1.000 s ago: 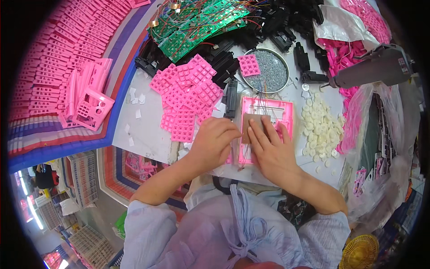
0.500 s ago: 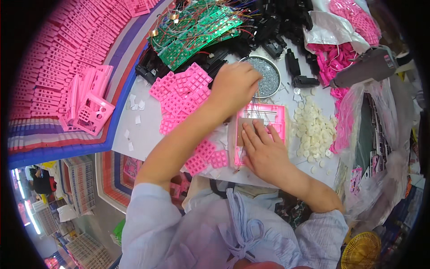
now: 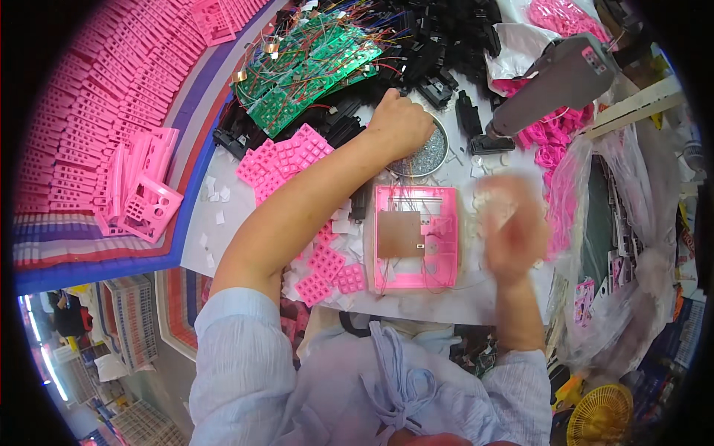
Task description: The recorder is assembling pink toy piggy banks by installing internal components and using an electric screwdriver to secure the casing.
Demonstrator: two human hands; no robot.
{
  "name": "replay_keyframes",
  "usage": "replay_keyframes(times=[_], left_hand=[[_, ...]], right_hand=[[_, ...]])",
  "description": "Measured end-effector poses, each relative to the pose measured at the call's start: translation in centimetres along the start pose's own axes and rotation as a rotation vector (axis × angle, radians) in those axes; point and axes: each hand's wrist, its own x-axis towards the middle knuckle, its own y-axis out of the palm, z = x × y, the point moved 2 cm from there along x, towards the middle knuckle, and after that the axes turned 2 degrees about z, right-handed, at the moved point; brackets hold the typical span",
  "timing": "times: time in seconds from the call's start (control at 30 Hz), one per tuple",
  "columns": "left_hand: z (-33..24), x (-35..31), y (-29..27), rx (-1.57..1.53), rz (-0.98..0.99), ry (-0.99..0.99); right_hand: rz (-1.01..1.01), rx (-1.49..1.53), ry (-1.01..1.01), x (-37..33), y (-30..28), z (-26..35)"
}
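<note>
My left hand (image 3: 404, 124) is at the left rim of a round dish of small metal screws (image 3: 431, 157), its fingers curled; whatever they pinch is hidden. My right hand (image 3: 513, 223), smeared by motion, passes above the pile of white plastic discs (image 3: 487, 201), and its fingers cannot be made out. Between my forearms lies an open pink plastic housing (image 3: 439, 271). A brown rectangular board (image 3: 399, 235) sits inside it, and thin wires run over its edges.
Pink keypads (image 3: 286, 160) lie to the left. Green circuit boards (image 3: 312, 78) with tangled wires and black plastic parts (image 3: 416, 56) are piled at the back. A dark grey power screwdriver (image 3: 554, 89) hangs at the right. Stacked pink housings (image 3: 97, 111) fill the far left.
My right hand has left the board in the pink housing and moved right, over the white discs. My left hand stays at the screw dish. The whole view has shifted slightly.
</note>
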Motion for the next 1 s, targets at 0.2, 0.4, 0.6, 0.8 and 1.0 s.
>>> replay_keyframes(times=[0.2, 0.4, 0.6, 0.8, 1.0], left_hand=[[-1.8, -2.3, -4.6, -0.2, -0.089, 0.025], [-5.9, -14.6, -5.8, -0.685, -0.195, -0.023], [-8.4, -18.1, -5.4, -0.9, -0.167, -0.173], [-8.6, -18.3, -5.7, -0.94, -0.23, -0.183], [-8.3, -18.2, -5.8, -0.856, -0.215, -0.143]], right_hand=[[0.115, 0.484, 0.348, 10.5, -2.6, -3.9], [0.347, 1.038, 0.351, 6.1, 1.9, -2.6], [0.215, 1.227, 0.34, 0.4, 3.6, 2.4], [0.204, 1.263, 0.302, 0.1, 3.7, 3.4], [0.2, 1.242, 0.319, -0.3, 4.1, 3.6]])
